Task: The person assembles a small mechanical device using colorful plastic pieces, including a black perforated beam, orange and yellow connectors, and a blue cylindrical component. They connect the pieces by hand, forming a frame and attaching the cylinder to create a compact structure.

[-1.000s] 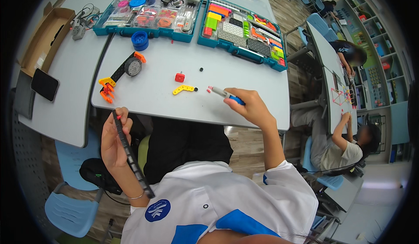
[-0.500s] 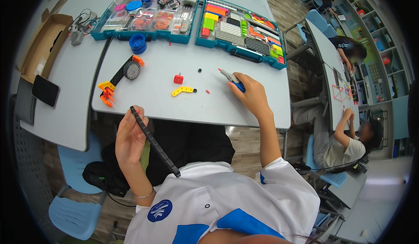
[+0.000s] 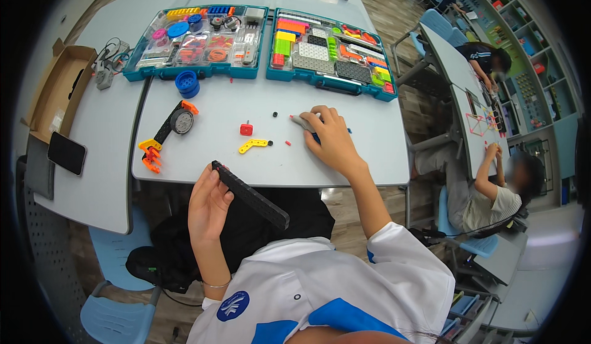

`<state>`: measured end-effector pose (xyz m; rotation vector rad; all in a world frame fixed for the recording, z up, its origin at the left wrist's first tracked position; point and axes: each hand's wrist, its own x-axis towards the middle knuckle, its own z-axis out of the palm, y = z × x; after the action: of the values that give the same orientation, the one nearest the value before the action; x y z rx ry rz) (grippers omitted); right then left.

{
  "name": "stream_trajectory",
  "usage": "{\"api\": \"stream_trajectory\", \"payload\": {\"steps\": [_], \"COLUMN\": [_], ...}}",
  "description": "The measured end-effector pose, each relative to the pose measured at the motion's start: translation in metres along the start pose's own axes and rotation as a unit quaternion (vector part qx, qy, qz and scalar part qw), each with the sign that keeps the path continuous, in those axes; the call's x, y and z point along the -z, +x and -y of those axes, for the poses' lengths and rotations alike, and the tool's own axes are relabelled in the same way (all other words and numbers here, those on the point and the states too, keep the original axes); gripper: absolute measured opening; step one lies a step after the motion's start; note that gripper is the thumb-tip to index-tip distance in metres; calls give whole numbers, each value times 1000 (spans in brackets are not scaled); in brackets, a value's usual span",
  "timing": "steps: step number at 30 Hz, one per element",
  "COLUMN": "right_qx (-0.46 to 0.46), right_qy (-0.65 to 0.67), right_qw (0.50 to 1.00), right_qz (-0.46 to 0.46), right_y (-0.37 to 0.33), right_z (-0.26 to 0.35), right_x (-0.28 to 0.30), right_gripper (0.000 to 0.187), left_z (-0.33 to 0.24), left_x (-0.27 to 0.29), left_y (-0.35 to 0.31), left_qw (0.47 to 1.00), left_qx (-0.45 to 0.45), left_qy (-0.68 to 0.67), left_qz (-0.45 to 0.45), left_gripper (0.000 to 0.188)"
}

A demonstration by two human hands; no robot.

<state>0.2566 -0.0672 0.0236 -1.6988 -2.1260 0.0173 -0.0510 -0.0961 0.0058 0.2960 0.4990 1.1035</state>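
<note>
My left hand [image 3: 209,205] pinches one end of a long black toy building beam [image 3: 252,197], which slants down to the right off the table's front edge. On the table, my right hand [image 3: 332,136] has its fingers curled over a grey-and-blue pen-like tool [image 3: 299,121] with a red tip; much of the tool is hidden under the palm. Left of it lie a red peg [image 3: 288,143], a small black ring [image 3: 274,114], a red block with a pin [image 3: 246,128] and a bent yellow beam [image 3: 253,146] with a black piece at one end.
A black-and-orange assembly with a wheel [image 3: 182,121] lies at the left, near a blue wheel hub [image 3: 187,84]. Two teal parts cases [image 3: 196,72] [image 3: 332,84] stand open behind. A phone [image 3: 66,153] and cardboard box [image 3: 60,92] are far left. Other people sit at the right table [image 3: 458,107].
My left hand has moved right and turned the black beam, so its broad face shows more. My right hand has come left and now covers more of the tool.
</note>
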Motion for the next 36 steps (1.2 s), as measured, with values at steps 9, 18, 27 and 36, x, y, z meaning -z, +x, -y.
{"api": "stream_trajectory", "payload": {"steps": [9,18,27,36], "right_qx": [-12,-4,9,11], "right_qy": [49,121,170,157], "right_qw": [998,991,984,985], "right_qz": [-41,-49,-46,-73], "right_y": [13,20,20,20], "right_z": [23,29,32,33], "right_x": [-20,-35,-31,-37], "right_gripper": [22,7,6,9], "left_z": [-1,-1,-1,-5], "left_x": [6,10,11,6], "left_y": [1,-1,-1,-8], "left_qw": [999,999,999,999], "left_qx": [-13,-17,-13,-21], "left_qy": [-26,-33,-43,-35], "left_qz": [17,10,12,4], "left_gripper": [22,22,22,19]}}
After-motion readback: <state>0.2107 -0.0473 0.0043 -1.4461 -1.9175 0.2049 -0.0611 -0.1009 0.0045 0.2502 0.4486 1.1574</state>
